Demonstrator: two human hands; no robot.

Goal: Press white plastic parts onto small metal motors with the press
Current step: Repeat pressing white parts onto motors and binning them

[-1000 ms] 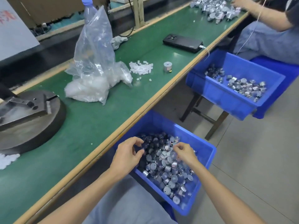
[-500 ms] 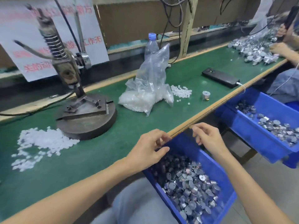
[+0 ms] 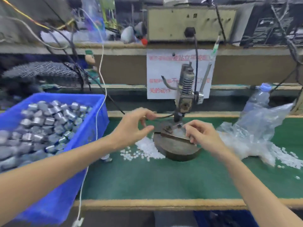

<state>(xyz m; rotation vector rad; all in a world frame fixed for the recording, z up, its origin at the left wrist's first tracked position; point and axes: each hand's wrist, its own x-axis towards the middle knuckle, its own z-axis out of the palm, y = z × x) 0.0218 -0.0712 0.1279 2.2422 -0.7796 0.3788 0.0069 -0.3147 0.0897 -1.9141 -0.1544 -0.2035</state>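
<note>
step: loading the press (image 3: 184, 95) | left hand (image 3: 132, 129) just left of it, half-curled — grasp unclear | right hand (image 3: 202, 135) over its base (image 3: 178, 149), fingers curled, contents hidden | white plastic parts (image 3: 148, 149) heaped against its left; motors (image 3: 47, 125) further left | tip: seat motor square under the ram (image 3: 177, 117) — then press.

Green bench (image 3: 147, 181) with the press (image 3: 178, 149) on its round base, loose white plastic parts (image 3: 147, 149), a clear bag (image 3: 255, 133)

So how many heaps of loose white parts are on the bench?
2: one heap against the press base on its left, a second heap spilling beside the plastic bag at right. Others may be hidden.
</note>
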